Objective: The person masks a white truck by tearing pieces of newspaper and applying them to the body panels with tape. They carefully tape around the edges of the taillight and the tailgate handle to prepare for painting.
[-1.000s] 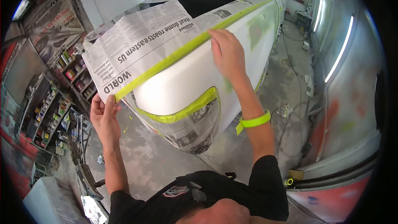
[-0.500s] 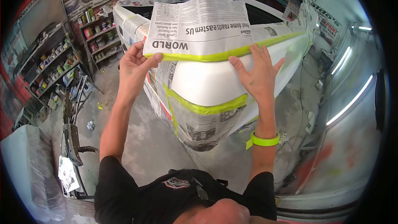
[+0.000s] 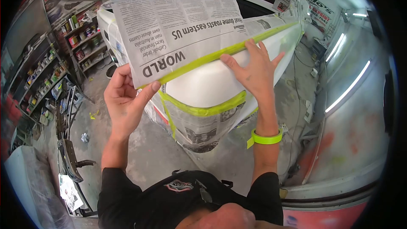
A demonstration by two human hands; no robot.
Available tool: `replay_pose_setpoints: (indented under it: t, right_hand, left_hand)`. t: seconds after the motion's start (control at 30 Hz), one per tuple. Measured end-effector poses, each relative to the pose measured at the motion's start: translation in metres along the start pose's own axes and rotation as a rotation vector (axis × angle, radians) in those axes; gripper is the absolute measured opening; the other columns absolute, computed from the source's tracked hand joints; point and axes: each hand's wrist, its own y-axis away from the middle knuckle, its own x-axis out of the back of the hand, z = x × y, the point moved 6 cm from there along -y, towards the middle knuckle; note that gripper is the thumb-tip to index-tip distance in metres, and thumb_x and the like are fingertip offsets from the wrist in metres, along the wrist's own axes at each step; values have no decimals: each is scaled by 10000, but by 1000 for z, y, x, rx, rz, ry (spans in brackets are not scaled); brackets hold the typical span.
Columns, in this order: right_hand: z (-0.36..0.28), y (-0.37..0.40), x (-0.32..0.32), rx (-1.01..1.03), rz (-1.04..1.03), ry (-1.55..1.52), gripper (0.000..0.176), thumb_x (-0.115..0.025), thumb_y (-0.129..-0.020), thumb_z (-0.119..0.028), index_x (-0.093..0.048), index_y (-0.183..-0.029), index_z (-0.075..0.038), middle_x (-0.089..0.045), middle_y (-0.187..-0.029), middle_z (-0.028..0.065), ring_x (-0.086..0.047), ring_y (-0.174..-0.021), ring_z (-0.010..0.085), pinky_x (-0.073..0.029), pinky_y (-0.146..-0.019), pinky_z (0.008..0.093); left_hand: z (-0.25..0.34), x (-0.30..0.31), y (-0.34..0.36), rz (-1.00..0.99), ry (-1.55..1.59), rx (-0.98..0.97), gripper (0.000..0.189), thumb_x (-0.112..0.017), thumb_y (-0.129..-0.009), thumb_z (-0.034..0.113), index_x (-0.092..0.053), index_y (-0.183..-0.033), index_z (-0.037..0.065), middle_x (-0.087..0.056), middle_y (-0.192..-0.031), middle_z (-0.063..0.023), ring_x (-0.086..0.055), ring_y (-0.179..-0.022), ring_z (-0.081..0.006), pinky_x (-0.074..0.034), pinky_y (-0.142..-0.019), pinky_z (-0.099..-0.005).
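Observation:
A newspaper sheet (image 3: 178, 29) edged with yellow-green tape (image 3: 190, 65) lies over the white car panel (image 3: 199, 84). Its lower left corner is pinched between thumb and fingers of my left hand (image 3: 129, 97). Farther right, my right hand (image 3: 256, 68) has its fingers spread, with fingertips resting on the tape edge. A roll of the same tape (image 3: 268, 139) hangs round my right wrist like a bracelet. Below the bare white area, another taped band (image 3: 207, 109) borders newspaper covering (image 3: 201, 132) on the car's corner.
Shelves with cans (image 3: 85, 44) and a rack of bottles (image 3: 44, 76) stand at the left. Near them are a metal stand (image 3: 68, 152) and a plastic-wrapped panel (image 3: 36, 182). A cable (image 3: 295, 114) and crumpled paper (image 3: 85, 137) lie on the concrete floor.
My left hand has moved down and left, drawing the sheet's corner with it, so the taped edge now runs straighter and slants. My right hand has shifted slightly left. The view has turned a little.

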Motion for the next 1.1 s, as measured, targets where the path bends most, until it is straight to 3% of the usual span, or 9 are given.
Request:
replay_pose_setpoints:
  t: [0.2, 0.43, 0.53, 0.63, 0.73, 0.83, 0.93, 1.1]
  right_hand:
    - [-1, 0, 0, -37, -47, 10, 991, -640, -767, -781, -594, -1320, 40, -581, -1394, 223, -444, -1391, 398, 16, -1141, 725]
    - [-5, 0, 1, -56, -51, 2, 985, -640, -776, -769, -585, -1331, 42, -584, -1392, 220, -440, -1395, 399, 38, -1159, 693]
    - [-4, 1, -2, -8, 9, 38, 936, -669, -775, -738, -600, -1263, 58, -606, -1355, 222, -473, -1351, 389, 7, -1117, 759]
    - [-4, 0, -2, -37, -42, 21, 968, -643, -787, -755, -585, -1290, 70, -582, -1386, 232, -452, -1368, 412, 12, -1123, 747]
    - [-13, 3, 6, -5, 99, 132, 886, -638, -839, -694, -583, -1308, 57, -550, -1419, 234, -433, -1380, 432, -9, -1129, 739]
    - [-47, 18, 32, 282, 191, 21, 760, -640, -879, -610, -587, -1356, -21, -489, -1476, 224, -408, -1402, 434, -46, -1133, 732]
    - [-83, 34, 28, 528, 18, -117, 678, -644, -882, -566, -586, -1398, -129, -440, -1516, 199, -382, -1430, 410, -86, -1129, 731]
    - [-100, 36, 16, 558, -37, -10, 645, -565, -901, -624, -597, -1407, -226, -369, -1569, 180, -313, -1469, 396, -134, -1113, 736]
  left_hand:
    - [-1, 7, -12, 48, -110, -55, 450, -746, -848, -90, -550, -1253, -75, -684, -1165, -123, -655, -1059, -143, -517, -964, -286]
    - [-45, 22, -44, 96, 58, 82, 451, -738, -868, -56, -542, -1273, -86, -681, -1169, -135, -664, -1052, -149, -551, -930, -279]
    - [-55, 22, -51, 98, 21, 106, 449, -739, -872, -47, -545, -1276, -84, -691, -1151, -128, -672, -1028, -140, -565, -898, -266]
    - [-68, 21, -57, 72, 27, 93, 438, -741, -875, -37, -551, -1267, -81, -699, -1137, -122, -678, -999, -130, -574, -858, -253]
    - [-80, 16, -61, 68, 41, 29, 419, -736, -880, -37, -555, -1255, -79, -700, -1136, -124, -679, -989, -124, -576, -844, -245]
    - [-83, 11, -62, 102, -2, -31, 406, -739, -882, -18, -563, -1245, -67, -705, -1115, -114, -681, -955, -114, -564, -798, -228]
    - [-83, 10, -64, 122, -41, -46, 400, -747, -878, -4, -577, -1236, -51, -716, -1080, -99, -677, -931, -101, -534, -753, -213]
    - [-80, 8, -67, 126, -36, -44, 388, -751, -871, -12, -588, -1222, -43, -721, -1064, -89, -674, -924, -94, -520, -738, -207]
